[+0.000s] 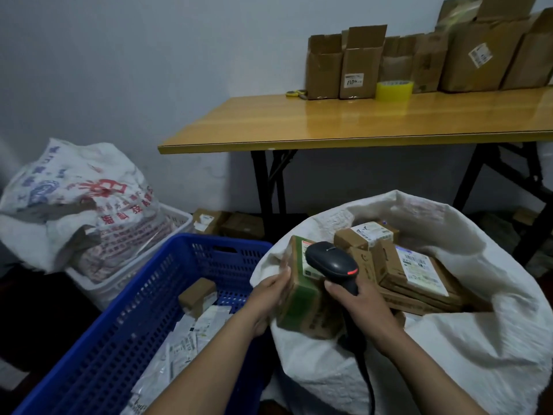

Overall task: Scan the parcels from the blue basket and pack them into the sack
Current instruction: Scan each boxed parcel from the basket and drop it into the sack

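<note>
My left hand [270, 290] grips a green and brown parcel box [302, 298] at its left side, over the near rim of the white sack [478, 339]. My right hand [357, 305] holds a black barcode scanner [330, 262] by its handle, with the scanner's head just above the box's label. Several cardboard parcels [410, 271] lie inside the open sack. At lower left stands the blue basket [125, 310], which holds a small brown box [197, 296] and several white mailer bags [182, 345].
A white basket [176, 218] piled with printed sacks [80, 193] stands behind the blue one. A wooden folding table [359, 121] at the back carries open cardboard boxes [344, 67] and a roll of yellow tape [394, 90]. More boxes [227, 224] lie under the table.
</note>
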